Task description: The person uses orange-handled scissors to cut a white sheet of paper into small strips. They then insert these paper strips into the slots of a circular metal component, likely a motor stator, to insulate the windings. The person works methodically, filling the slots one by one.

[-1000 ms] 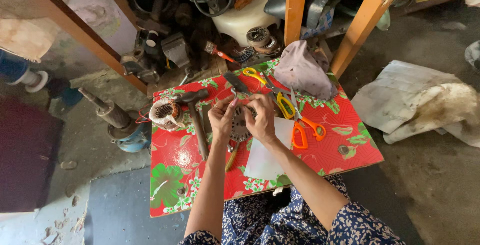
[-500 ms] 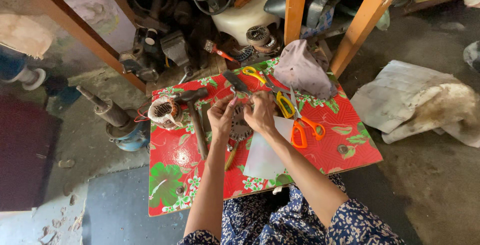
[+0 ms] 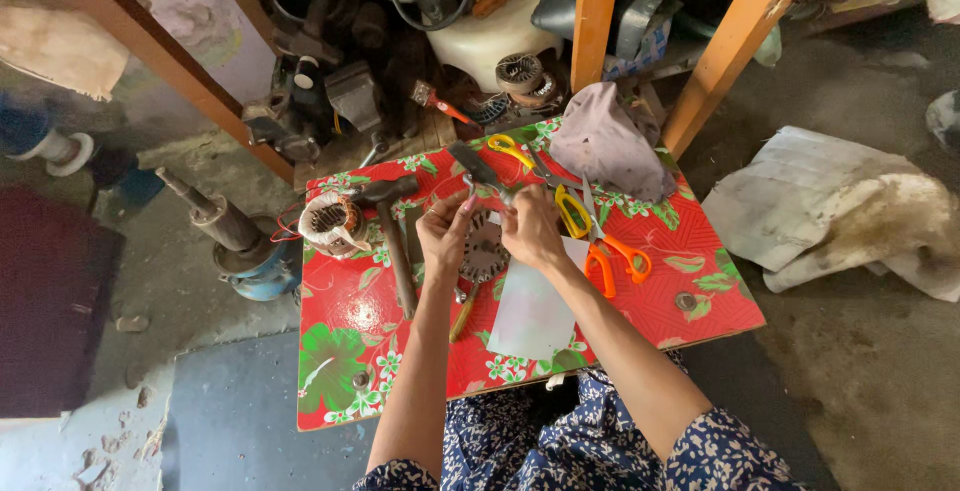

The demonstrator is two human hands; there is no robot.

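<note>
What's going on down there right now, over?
Left hand and right hand both grip a round metal motor part over the red floral table. Orange scissors and hammer lie beside, not in the way.

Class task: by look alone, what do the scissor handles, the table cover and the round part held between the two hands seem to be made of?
Scissor handles: likely plastic, smooth, evenly bright orange.
Table cover: probably plastic-coated cloth, with a printed red floral pattern and a slight sheen.
Round part, held by the left hand and right hand: seemingly metal, dull grey and slotted; too small to be sure.
</note>
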